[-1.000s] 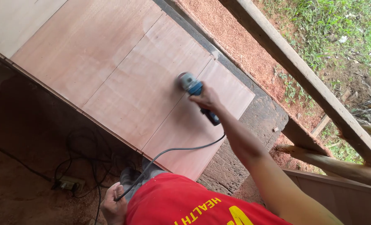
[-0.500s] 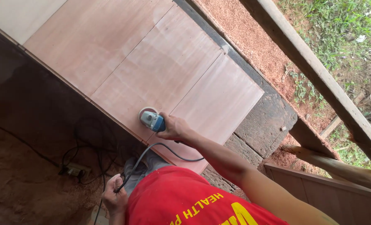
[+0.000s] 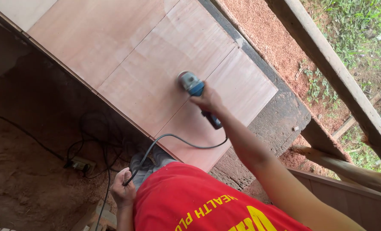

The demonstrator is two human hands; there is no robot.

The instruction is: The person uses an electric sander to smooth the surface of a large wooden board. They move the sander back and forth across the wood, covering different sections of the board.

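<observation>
Both hands are busy: the right hand (image 3: 207,100) is wrapped around the body of a blue power sander (image 3: 195,88), whose round head sits on the pale plywood panels (image 3: 156,64) near the seam between two sheets, while the left hand (image 3: 123,194) hangs low beside the red shirt (image 3: 190,203), fingers curled around the grey power cord (image 3: 173,139). That cord loops from the tool's tail across the panel edge and down, apparently toward a socket block (image 3: 80,164) lying on the sawdust-strewn ground (image 3: 23,179), though the tangle there is dim.
</observation>
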